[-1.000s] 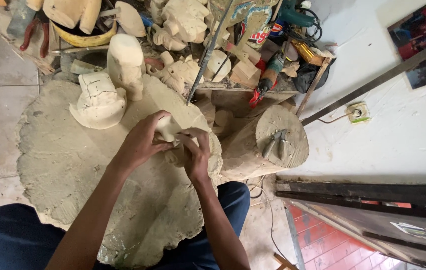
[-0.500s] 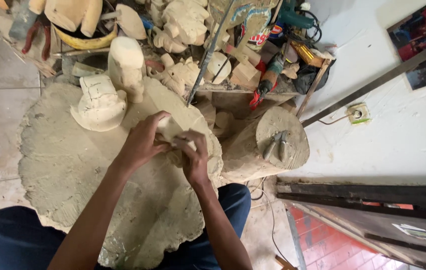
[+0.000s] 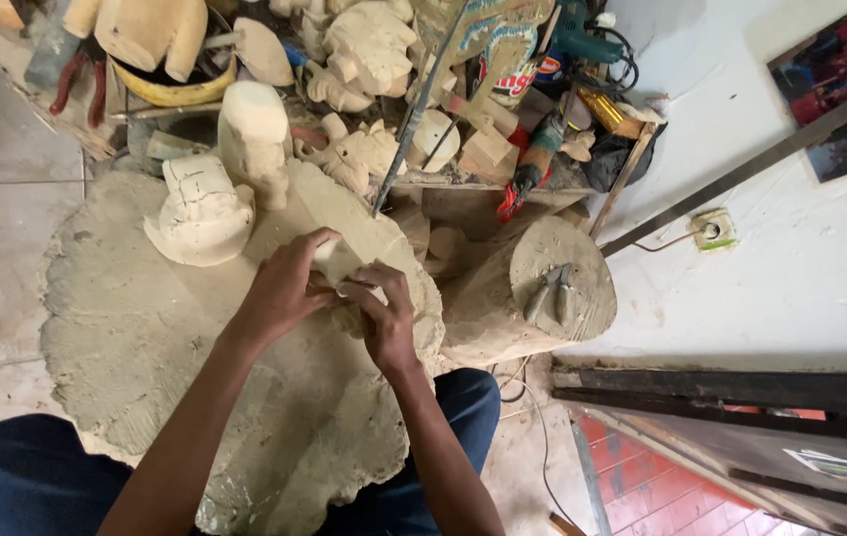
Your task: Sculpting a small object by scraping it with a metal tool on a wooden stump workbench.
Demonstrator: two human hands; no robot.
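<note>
Head view: a broad, rough wooden slab lies across the person's lap and fills the near left of the scene. On its far part rest a pale, cracked carved piece and, just beyond it, a tall rounded wooden block. Farther off lies a heap of unfinished carvings, wood offcuts and a red-handled tool. To the right stands a log stump with a pair of pliers lying on its top. A thin metal rod slants down from the heap toward the hands.

The left hand curls its fingers over the top of a small pale wood piece, holding it against the slab's right edge. The right hand closes around the same piece from the near side; whether it also grips a tool I cannot tell, since the fingers hide it.

Compared with half a second ago, both hands stay clamped on the piece in nearly the same spot, and the things around them lie unmoved.
</note>
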